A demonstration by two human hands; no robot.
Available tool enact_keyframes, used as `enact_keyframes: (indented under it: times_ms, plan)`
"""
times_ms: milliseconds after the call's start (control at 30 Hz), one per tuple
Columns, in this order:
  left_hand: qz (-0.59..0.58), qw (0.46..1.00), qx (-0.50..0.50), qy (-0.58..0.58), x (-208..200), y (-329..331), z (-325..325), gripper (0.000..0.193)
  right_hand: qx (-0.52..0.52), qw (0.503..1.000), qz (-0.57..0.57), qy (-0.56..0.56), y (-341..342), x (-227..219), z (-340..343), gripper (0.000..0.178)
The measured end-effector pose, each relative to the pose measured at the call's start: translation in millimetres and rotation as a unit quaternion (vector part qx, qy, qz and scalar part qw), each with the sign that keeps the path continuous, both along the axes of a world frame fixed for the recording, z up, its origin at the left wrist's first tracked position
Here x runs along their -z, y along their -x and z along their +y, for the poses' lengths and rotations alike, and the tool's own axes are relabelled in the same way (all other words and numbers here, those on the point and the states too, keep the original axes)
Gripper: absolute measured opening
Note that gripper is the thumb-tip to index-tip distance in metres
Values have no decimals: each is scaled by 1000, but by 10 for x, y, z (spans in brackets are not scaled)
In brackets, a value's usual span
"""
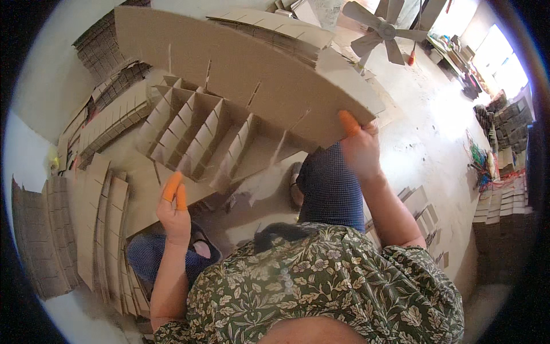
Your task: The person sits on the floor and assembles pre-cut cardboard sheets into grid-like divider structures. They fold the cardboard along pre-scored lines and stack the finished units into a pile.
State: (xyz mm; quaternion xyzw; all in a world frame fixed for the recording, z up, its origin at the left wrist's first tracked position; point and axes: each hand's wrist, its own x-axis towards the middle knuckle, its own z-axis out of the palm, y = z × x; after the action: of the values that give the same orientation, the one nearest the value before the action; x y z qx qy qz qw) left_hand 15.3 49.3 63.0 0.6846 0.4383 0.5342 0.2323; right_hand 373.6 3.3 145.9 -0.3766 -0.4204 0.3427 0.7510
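A long brown cardboard strip [229,66] with slots along its lower edge slants across the upper middle. My right hand [362,150] is closed on its right end, with an orange-covered thumb on the face. Beneath the strip stands a cardboard divider grid [195,129], its slotted cross pieces upright and leaning a little. My left hand [173,215], with two orange-covered fingers pressed together, is at the grid's near left corner. Whether anything is between those fingertips is hidden.
The grid rests on a flat cardboard-covered surface [143,198]. Slotted strips [106,229] are stacked at left, with more cardboard sheets [281,28] behind. A fan [387,31] stands at the far right. Cardboard piles [501,200] line the right side; loose pieces [421,215] lie on the floor.
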Motion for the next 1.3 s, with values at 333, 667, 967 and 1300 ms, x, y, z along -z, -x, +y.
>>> enact_keyframes:
  times_ms: [333,667,967,1300]
  plan:
    - [-8,998,0,57,164,34,90,23,85,963,-234,100,-28,327,33,16]
    - [-5,995,19,93,193,-4,100,24,96,950,-251,162,187,268,-64,15]
    - [10,996,21,89,176,-46,86,24,105,938,-308,118,173,367,-17,12]
    - [31,996,39,70,197,-21,120,24,118,892,-428,85,165,478,18,8]
